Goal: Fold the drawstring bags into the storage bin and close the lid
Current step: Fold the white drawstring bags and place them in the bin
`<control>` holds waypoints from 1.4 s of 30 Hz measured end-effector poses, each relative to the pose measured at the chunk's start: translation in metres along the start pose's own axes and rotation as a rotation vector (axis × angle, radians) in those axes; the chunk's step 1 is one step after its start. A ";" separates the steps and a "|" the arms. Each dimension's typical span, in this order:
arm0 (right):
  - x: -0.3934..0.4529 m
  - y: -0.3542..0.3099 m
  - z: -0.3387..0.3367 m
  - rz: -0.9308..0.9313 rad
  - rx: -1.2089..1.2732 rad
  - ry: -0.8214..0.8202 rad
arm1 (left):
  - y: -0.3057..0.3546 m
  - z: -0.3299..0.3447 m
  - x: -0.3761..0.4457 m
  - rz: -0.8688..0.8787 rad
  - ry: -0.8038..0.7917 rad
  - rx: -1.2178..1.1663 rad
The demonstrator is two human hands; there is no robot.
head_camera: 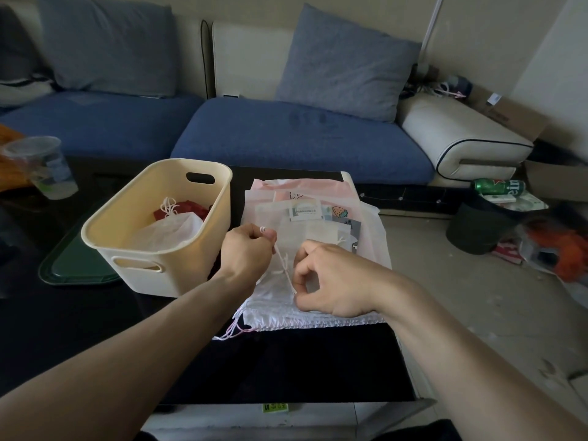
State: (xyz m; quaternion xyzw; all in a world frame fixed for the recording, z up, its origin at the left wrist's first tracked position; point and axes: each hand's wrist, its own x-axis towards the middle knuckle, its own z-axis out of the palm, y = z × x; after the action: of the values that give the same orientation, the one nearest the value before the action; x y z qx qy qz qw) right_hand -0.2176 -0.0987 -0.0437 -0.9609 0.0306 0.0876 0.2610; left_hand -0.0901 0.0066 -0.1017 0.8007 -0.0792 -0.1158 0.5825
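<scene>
Behind the dark worktop (286,361) runs a blue sofa (286,135) with grey cushions. On the worktop, under both hands, lies a pile of drawstring bags (318,218), pale white and pink. The left hand (245,253) pinches one end of a white cord (284,265), and the right hand (331,278) pinches the same cord lower down, its fingers curled over the top white bag (276,300). Just left of the left hand stands the cream storage bin (171,272), lidless, holding a white bag (171,232) over something red. Beyond the bin, far left, sits a clear plastic cup (41,167).
</scene>
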 end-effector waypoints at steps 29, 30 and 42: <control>0.004 0.059 -0.007 0.075 0.785 0.355 | 0.007 -0.034 -0.023 0.572 -0.386 0.334; 0.004 0.062 -0.006 0.083 0.755 0.334 | 0.008 -0.034 -0.021 0.530 -0.349 0.269; 0.023 0.046 0.006 -0.009 0.847 0.760 | 0.021 -0.027 -0.035 0.966 -0.242 0.682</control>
State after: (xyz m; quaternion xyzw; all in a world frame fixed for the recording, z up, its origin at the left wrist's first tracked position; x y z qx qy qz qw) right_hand -0.2005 -0.1356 -0.0763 -0.7365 0.1508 -0.2852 0.5945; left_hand -0.1162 0.0344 -0.0703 0.7969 -0.5322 0.1036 0.2664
